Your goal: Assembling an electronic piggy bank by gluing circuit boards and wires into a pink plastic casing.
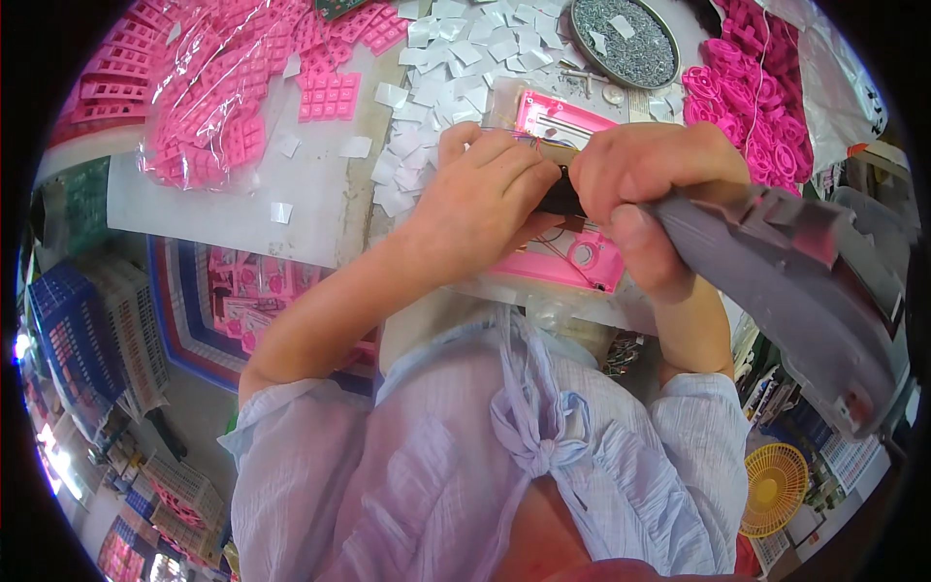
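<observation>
Your left: blue basket (80,335), bagged keypads (208,107) | ahead of you: white slips (467,52) | your right: yellow basket (774,490)

Left fingers (512,167) over pink casing (541,269), right fingers (608,177) around grey tool (776,276); white squares (465,53) beyond

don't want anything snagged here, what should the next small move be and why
I'd probably use the left hand to ease the thin wires aside: they run over the open pink case close to both hands, and the grey tool gripped in the right hand might catch them.
</observation>
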`<state>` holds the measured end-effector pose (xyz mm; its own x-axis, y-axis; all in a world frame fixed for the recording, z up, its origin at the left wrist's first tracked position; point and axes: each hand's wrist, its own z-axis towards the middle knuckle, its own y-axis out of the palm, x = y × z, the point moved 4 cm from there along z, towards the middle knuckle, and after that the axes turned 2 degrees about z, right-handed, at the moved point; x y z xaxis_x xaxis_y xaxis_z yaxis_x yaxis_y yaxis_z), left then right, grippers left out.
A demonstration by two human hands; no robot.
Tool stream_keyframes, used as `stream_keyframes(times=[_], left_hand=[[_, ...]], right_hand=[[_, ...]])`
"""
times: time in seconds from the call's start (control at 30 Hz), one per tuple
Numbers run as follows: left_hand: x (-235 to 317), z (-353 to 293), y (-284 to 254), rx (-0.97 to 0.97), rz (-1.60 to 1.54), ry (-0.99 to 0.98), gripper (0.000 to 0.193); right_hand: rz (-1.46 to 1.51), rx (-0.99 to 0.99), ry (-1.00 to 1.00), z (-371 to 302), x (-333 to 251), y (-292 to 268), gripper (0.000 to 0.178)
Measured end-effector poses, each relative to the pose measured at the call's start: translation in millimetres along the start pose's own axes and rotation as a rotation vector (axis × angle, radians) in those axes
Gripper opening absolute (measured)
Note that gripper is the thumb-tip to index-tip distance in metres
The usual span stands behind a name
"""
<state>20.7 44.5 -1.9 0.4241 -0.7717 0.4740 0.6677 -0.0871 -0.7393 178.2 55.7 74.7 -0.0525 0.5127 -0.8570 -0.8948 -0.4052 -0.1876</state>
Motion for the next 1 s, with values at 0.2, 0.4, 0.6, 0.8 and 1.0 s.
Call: stream_keyframes(times=[0.2,0.4,0.6,0.8,1.0], left_hand=[[-4,6,-5,0.014,-0.001,-0.039,0.046],[-15,13,0,0.034,-0.208,-0.213,0.051],[-17,3,14,0.132,-0.267,-0.277,0.061],[2,14,10,0.012,0.089,-0.212,0.057],[4,15,11,0.007,0.089,-0.226,0.054]], right_hand=[[0.036,0.091,0.105,-11,12,-17,0.067],[-0.692,-0.125,0.229,-50,19,-34,0.051],[-0.653,-0.182,0.638,-23,41,-56,0.030],[-1.158,-0.103,0.513,-6,39,-61,0.027],[-0.883,-0.136,0.154,-36,37,-52,0.036]])
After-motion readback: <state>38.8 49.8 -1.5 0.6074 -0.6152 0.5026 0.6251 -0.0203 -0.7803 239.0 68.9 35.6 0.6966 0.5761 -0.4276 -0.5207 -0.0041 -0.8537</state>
